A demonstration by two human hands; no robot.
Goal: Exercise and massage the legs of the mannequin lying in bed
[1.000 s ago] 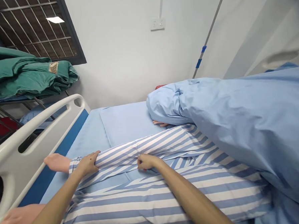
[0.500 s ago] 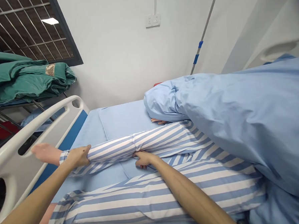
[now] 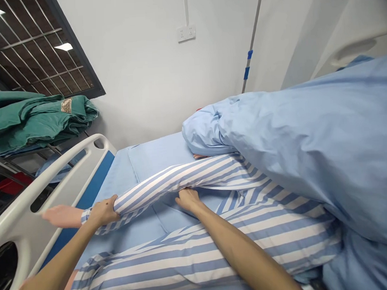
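While the left hand (image 3: 102, 212) is clamped on the striped sleeve (image 3: 156, 186) at the manikin's wrist (image 3: 85, 216), the right hand (image 3: 187, 200) sits just under that raised sleeve on the blue bedsheet (image 3: 158, 222), its grip undeterminable.

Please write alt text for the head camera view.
A person's left hand grips the blue-and-white striped sleeve of a pink manikin on a hospital bed, while the right hand reaches under that arm. A pale blue duvet lies over the manikin, opposite a white plastic bed rail.
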